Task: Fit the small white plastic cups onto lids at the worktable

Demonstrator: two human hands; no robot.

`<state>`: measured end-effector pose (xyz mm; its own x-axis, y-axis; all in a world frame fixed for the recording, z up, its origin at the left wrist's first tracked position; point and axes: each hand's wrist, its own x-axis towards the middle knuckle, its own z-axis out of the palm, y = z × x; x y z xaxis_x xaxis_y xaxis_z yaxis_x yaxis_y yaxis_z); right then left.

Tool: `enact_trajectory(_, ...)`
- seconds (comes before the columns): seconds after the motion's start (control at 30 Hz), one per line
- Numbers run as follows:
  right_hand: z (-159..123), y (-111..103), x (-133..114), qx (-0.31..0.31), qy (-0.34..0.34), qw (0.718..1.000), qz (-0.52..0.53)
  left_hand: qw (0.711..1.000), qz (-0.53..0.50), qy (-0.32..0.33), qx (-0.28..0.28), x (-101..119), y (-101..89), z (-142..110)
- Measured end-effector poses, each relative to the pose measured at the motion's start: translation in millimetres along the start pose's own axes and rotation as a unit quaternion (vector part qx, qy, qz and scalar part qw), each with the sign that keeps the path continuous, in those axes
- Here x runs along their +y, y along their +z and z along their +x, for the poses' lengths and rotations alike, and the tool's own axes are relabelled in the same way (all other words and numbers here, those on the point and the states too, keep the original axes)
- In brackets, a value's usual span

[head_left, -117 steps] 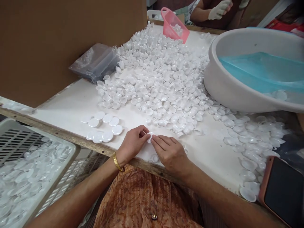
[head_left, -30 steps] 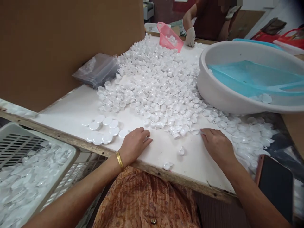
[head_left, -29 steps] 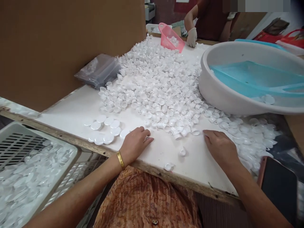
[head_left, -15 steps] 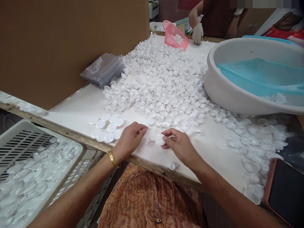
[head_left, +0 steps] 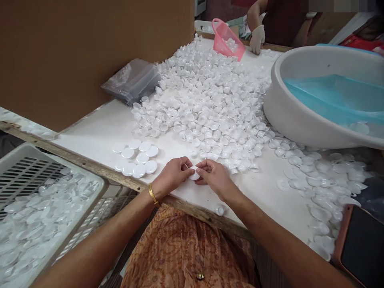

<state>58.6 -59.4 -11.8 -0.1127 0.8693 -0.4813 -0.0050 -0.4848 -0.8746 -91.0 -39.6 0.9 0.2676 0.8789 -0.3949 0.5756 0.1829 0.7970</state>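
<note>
Left hand [head_left: 174, 176]: our thumb and fingertips are drawn narrow, pinching the near-side edge of a white disc [head_left: 194, 173].
Right hand [head_left: 216, 178]: our fingers close on the disc's opposite edge, thumb in front, the others curled behind.
White disc: between our two hands, just above the white tabletop [head_left: 90, 124] near its wooden edge (whether it touches the top, we cannot tell).
Loose cup [head_left: 220, 210]: apart from our hands, close to the wooden edge.
Flat discs [head_left: 142, 158]: clustered left of our hands, some overlapping.
Heap of small white cups [head_left: 210, 100]: spread beyond our fingers, with a pink scoop [head_left: 221, 43] at its far end.
Tub [head_left: 300, 128]: right of the heap.
Phone [head_left: 363, 246]: at our right.
</note>
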Motion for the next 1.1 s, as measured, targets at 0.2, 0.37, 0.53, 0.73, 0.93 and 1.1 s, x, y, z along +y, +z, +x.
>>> enact_trajectory(0.2, 1, -1, 5, -0.019, -0.014, 1.0, -0.009, 0.997, -0.026, -0.03, -0.07, -2, -5.6, 7)
enact_trajectory(0.37, 5, -3, 11, -0.03, -0.027, 0.999, -0.021, 0.998, 0.009, -0.03, -0.056, 1, -4.6, 5)
enact_trajectory(0.53, 5, -1, 9, -0.029, -0.019, 0.998, -0.046, 0.996, 0.029, -0.05, -0.061, 9, -3.5, -1)
enact_trajectory(0.73, 0, -1, 8, -0.021, -0.035, 0.997, -0.063, 0.984, 0.167, -0.013, 0.054, 13, -4.1, -11)
enact_trajectory(0.93, -7, -8, 4, -0.017, -0.021, 0.994, -0.11, 0.917, 0.3, 0.113, 0.238, 30, 11.9, 10)
enact_trajectory(1.1, -14, -17, 0, -0.013, -0.069, 0.967, -0.244, 0.855, 0.416, 0.156, 0.267, 32, 39.4, 41)
